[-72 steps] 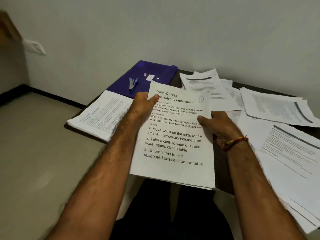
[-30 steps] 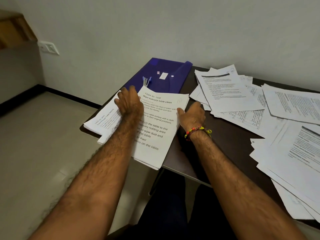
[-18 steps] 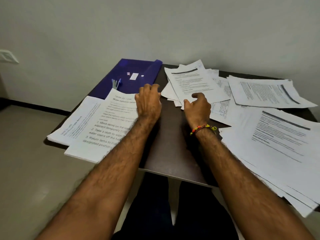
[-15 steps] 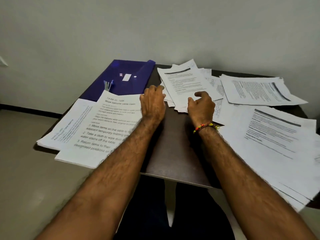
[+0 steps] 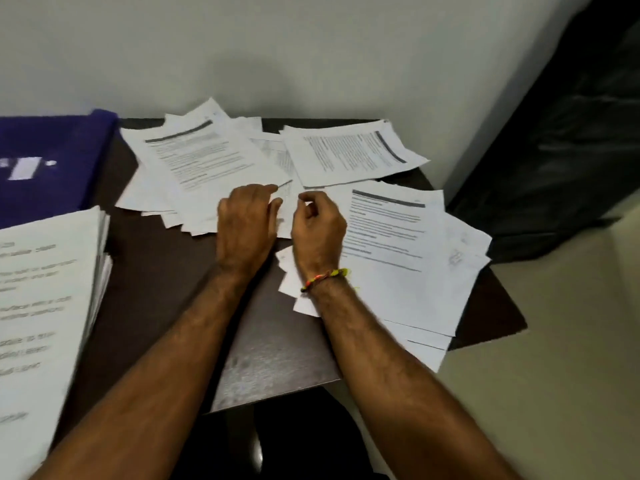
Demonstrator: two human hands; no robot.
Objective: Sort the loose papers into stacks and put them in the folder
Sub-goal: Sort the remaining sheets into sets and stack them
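White paper is spread loose over the far and right parts of the dark surface [image 5: 166, 292], and both my hands are down in the middle of it. My left hand [image 5: 244, 230] lies on the near edge of the far-left fan of sheets [image 5: 201, 168], its fingers [image 5: 268, 194] bent over the corner of the top page, though I cannot tell whether they have actually caught it or only press on it. My right hand [image 5: 317, 230] sits just beside it, fingers curled in toward the thumb as if pinching a sheet edge, but the motion blur hides whether anything is between them. The danger, as I judge it, is in the overlap: these pages lie across one another, so pulling one could drag its neighbours, crease a corner or mix sets that belong apart. The right-hand pile [image 5: 398, 258] hangs past the near right edge of the surface and could slide to the floor if I nudge it. The far-right sheets [image 5: 349, 154] lie against the wall and look safer. The sorted stack [image 5: 45, 299] rests at the near left, also overhanging. The purple folder [image 5: 45, 161] lies flat at the far left, and I see no papers lying on it; whether any are inside I cannot tell.
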